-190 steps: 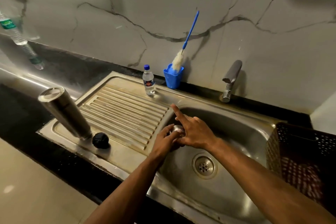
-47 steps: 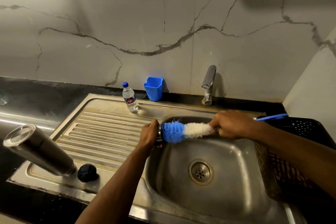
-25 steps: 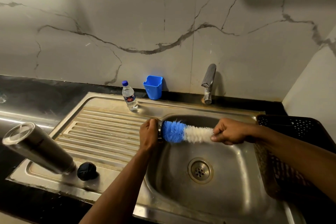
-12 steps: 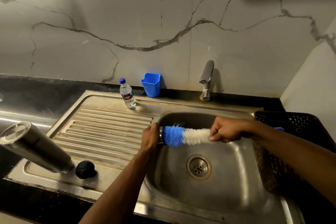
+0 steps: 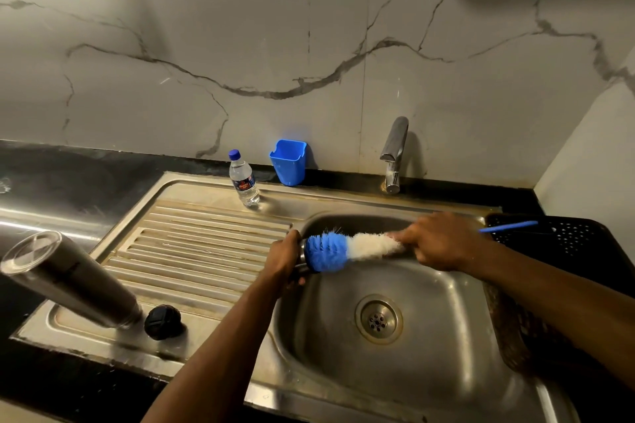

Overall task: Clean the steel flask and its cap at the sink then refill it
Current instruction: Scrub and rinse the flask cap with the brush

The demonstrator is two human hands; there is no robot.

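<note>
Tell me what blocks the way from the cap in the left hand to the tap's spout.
Nothing visible does. The left hand holds the small steel cap over the steel sink basin's left edge; only the blue-and-white bottle brush, in the right hand, presses against it. The chrome tap stands clear behind.

The right hand (image 5: 443, 241), bare against the cap (image 5: 299, 257) at first, now grips a brush (image 5: 347, 249) taken from the blue cup (image 5: 288, 161) at the sink's back edge. Its blue bristles press into the cap in the left hand (image 5: 283, 259), and the handle tip again shows past the right wrist.
</note>
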